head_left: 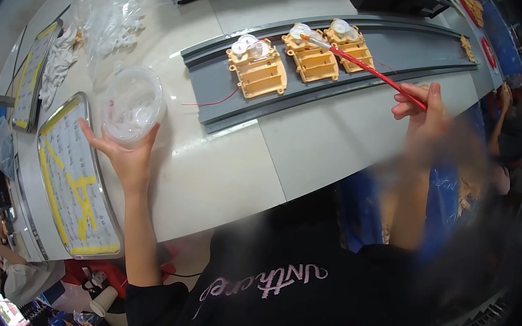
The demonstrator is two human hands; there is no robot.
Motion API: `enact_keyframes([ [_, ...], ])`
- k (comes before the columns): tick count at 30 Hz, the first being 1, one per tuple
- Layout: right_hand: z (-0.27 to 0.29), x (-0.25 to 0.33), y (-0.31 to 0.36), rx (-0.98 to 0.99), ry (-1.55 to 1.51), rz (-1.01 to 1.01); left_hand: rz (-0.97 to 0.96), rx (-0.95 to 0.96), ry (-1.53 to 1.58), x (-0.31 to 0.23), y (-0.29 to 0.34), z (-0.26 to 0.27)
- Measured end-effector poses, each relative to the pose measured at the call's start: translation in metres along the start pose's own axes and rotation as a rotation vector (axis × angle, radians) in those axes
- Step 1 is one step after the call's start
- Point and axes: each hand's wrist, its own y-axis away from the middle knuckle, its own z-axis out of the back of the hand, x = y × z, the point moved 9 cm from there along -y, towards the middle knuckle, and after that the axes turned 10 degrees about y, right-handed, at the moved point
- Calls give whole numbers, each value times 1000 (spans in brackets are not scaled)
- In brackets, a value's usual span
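Brush (366, 68) crosses near edge of grey track (205, 77); gap separates tub (132, 102).

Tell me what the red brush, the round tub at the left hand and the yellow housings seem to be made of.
Red brush: handle either painted wood or plastic; its smooth red finish looks glossy.
Round tub: likely thin, shiny plastic, since it is see-through and catches highlights.
Yellow housings: probably moulded plastic, opaque, judging by their even colour, thin ribs and small tabs.

Bright centre, dark warped edges.
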Motion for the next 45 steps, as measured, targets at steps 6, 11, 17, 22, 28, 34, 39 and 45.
enact_keyframes([
  [6, -5, 12, 10, 87, 167, 155, -9, -6, 17, 2, 1, -1],
  [11, -23, 31, 12, 247, 244, 364, -13, -16, 21, -1, 1, -4],
  [17, -22, 47, 2, 266, 274, 437, -5, -18, 27, 3, 0, -1],
  [22, -14, 51, 3, 259, 293, 443, -17, -20, -3, 7, -1, 1],
  [28, 56, -19, -5, -238, 36, -90, -31, -24, -68, -1, 0, 1],
  [34, 62, -80, -3, -346, -307, -363, -46, -24, -82, -3, -1, -1],
  [39, 59, -92, -7, -307, -400, -444, -22, -20, -19, -1, 0, -2],
  [45, 50, -97, -12, -282, -398, -480, -11, -32, -53, -2, 0, -1],
])
